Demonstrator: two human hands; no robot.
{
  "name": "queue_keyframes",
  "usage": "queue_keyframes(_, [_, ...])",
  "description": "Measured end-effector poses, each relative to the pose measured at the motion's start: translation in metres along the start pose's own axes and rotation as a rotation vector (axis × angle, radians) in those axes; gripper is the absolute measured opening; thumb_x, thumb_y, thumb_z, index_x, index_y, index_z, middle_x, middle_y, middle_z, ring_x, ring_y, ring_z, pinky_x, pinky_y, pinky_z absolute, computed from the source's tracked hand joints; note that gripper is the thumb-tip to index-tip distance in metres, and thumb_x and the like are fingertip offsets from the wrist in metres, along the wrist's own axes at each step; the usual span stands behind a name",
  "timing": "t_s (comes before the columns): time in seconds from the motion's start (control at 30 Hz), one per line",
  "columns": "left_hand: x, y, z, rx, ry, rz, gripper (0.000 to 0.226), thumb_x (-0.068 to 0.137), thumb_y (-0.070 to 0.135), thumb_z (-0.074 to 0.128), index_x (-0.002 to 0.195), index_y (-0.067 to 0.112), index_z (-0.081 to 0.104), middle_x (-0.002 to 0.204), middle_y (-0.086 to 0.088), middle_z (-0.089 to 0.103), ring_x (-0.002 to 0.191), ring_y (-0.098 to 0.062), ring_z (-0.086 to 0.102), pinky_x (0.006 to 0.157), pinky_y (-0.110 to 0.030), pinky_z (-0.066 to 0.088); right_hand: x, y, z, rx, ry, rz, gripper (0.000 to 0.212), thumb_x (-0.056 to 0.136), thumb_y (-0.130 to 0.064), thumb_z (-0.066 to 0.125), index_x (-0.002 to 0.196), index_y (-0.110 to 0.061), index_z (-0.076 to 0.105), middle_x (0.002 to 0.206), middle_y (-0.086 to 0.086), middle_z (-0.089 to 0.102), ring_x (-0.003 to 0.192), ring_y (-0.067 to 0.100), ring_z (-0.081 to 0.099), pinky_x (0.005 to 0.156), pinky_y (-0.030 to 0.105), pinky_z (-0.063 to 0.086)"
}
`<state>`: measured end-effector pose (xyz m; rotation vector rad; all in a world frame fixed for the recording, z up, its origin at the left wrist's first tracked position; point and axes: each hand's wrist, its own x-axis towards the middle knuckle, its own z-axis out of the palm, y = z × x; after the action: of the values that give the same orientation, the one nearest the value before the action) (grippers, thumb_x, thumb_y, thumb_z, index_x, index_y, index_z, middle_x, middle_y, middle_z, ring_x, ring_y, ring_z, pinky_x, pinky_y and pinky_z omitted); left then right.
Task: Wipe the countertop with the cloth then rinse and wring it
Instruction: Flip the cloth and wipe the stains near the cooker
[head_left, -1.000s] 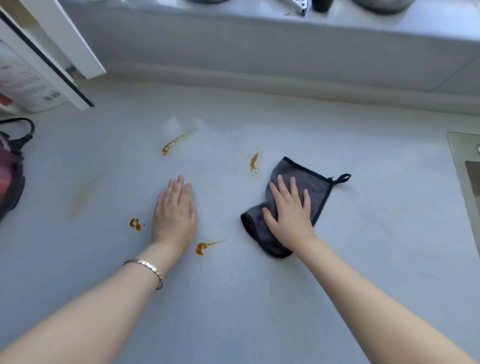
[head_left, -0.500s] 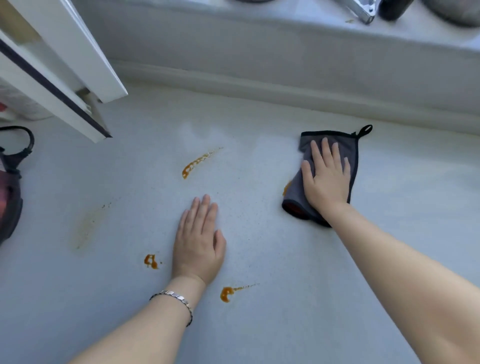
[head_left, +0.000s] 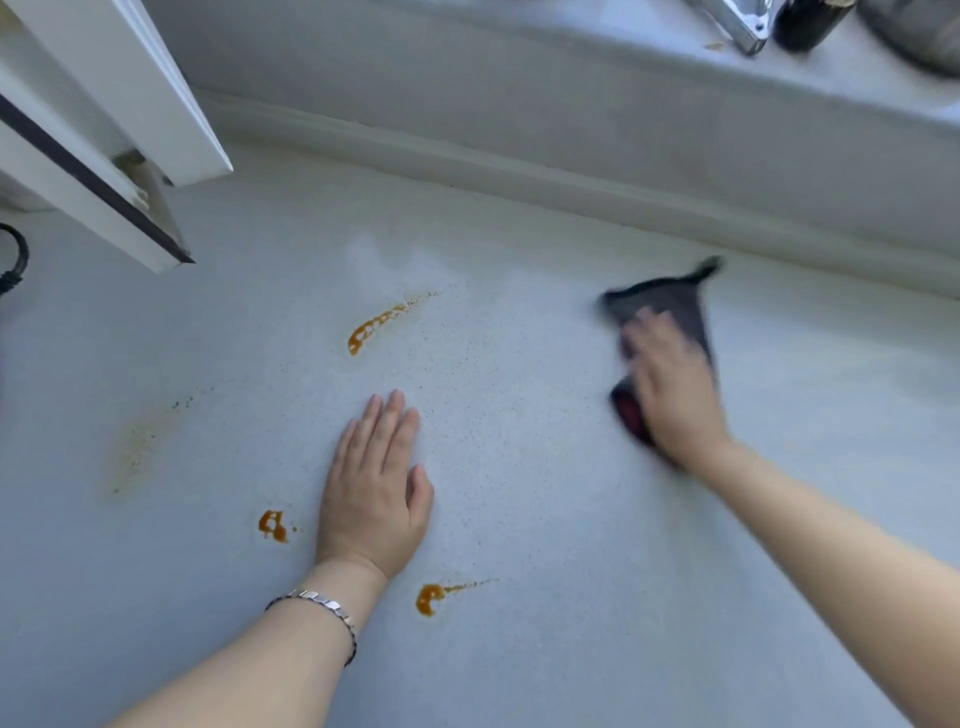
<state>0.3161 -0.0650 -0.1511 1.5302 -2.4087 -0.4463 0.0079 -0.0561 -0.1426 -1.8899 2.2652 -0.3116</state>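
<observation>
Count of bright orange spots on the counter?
3: a streak beyond the left hand, a blob left of it, a tailed spot right of its wrist. The cloth may hide more.

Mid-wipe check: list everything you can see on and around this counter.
Speckled countertop: one, pale grey, fills the view.
Sauce stains: three bold plus one faint smear, orange, left half.
Fabric cloth: one, dark grey, right of centre, blurred.
Flat panel: one, white, top left.
Metal fitting: one, chrome, ledge top right.
Cord: one, black, left edge.
Link bracelet: one, silver, left wrist.
Left hand: one, flat on countertop between stains.
Right hand: one, pressing the cloth.
</observation>
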Motion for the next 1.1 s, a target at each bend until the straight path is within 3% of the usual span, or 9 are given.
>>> queue_keyframes(0.07, [0.000,0.000,0.001,0.005,0.000,0.002,0.053,0.079,0.021,0.036,0.127,0.001,0.045,0.136,-0.020,0.049,0.130,-0.026,0.030,0.112,-0.032,0.011,0.043,0.008,-0.007,0.038,0.075,0.362,0.043,0.095,-0.020,0.030,0.135,-0.005,0.038,0.149,0.017,0.031,0.139,0.034,0.023,0.112,0.046,0.022])
queue_keyframes(0.13, [0.000,-0.001,0.002,0.004,0.006,0.005,0.052,0.079,0.021,0.037,0.128,0.003,0.041,0.136,-0.019,0.049,0.130,-0.026,0.031,0.112,-0.032,0.011,0.069,-0.021,0.002,0.045,0.127,0.534,0.044,0.097,-0.018,0.028,0.139,-0.008,0.031,0.153,0.013,0.023,0.142,0.030,0.015,0.114,0.042,0.015])
queue_keyframes(0.23, [0.000,-0.001,0.002,0.014,0.007,0.007,0.052,0.080,0.020,0.037,0.128,0.001,0.043,0.136,-0.019,0.048,0.130,-0.026,0.031,0.112,-0.032,0.012,0.063,-0.098,0.032,0.078,0.097,0.175,0.043,0.090,-0.017,0.032,0.129,-0.005,0.046,0.145,0.016,0.038,0.136,0.033,0.031,0.110,0.044,0.028])
queue_keyframes(0.37, [0.000,0.000,0.000,0.011,0.007,0.008,0.051,0.080,0.019,0.038,0.126,-0.001,0.048,0.135,-0.020,0.049,0.129,-0.027,0.032,0.112,-0.033,0.014,0.042,-0.114,0.026,0.156,-0.129,-0.305,0.045,0.089,-0.023,0.029,0.125,-0.010,0.053,0.140,0.010,0.047,0.133,0.027,0.038,0.106,0.032,0.022])
queue_keyframes(0.47, [0.000,-0.001,0.000,0.012,0.001,0.010,0.051,0.081,0.020,0.037,0.127,0.000,0.046,0.136,-0.019,0.049,0.129,-0.027,0.032,0.112,-0.033,0.013,0.056,-0.045,0.005,0.148,0.005,-0.088,0.046,0.083,-0.017,0.034,0.123,-0.005,0.053,0.134,0.017,0.052,0.127,0.034,0.045,0.105,0.040,0.033])
queue_keyframes(0.57, [-0.001,0.000,0.000,0.020,-0.007,0.007,0.051,0.081,0.021,0.037,0.128,0.001,0.044,0.136,-0.019,0.048,0.130,-0.027,0.031,0.112,-0.034,0.012,0.064,-0.002,-0.013,0.144,0.087,0.269,0.050,0.090,-0.011,0.033,0.139,-0.005,0.030,0.145,0.016,0.038,0.135,0.031,0.033,0.111,0.038,0.024])
queue_keyframes(0.8, [-0.001,0.000,0.001,0.042,-0.007,0.003,0.052,0.081,0.021,0.036,0.127,-0.001,0.048,0.137,-0.019,0.048,0.130,-0.026,0.030,0.112,-0.033,0.011,0.098,-0.044,0.014,0.076,0.151,0.338,0.046,0.091,-0.009,0.032,0.137,-0.009,0.037,0.149,0.012,0.031,0.140,0.026,0.021,0.113,0.036,0.014])
queue_keyframes(0.93, [-0.001,0.000,0.001,0.040,0.009,0.007,0.052,0.080,0.020,0.036,0.126,-0.001,0.048,0.136,-0.021,0.048,0.130,-0.027,0.031,0.112,-0.033,0.012,0.050,-0.058,0.011,0.270,0.106,0.144,0.046,0.087,-0.007,0.037,0.133,-0.007,0.041,0.142,0.013,0.044,0.135,0.026,0.033,0.111,0.038,0.024])
queue_keyframes(1.1, [0.000,0.000,-0.001,0.059,-0.011,-0.004,0.052,0.081,0.020,0.035,0.126,-0.001,0.048,0.137,-0.021,0.047,0.129,-0.029,0.033,0.113,-0.030,0.011,-0.109,-0.092,0.020,0.173,-0.192,-0.511,0.044,0.086,-0.015,0.043,0.130,-0.012,0.044,0.132,0.005,0.056,0.128,0.016,0.039,0.106,0.028,0.027])
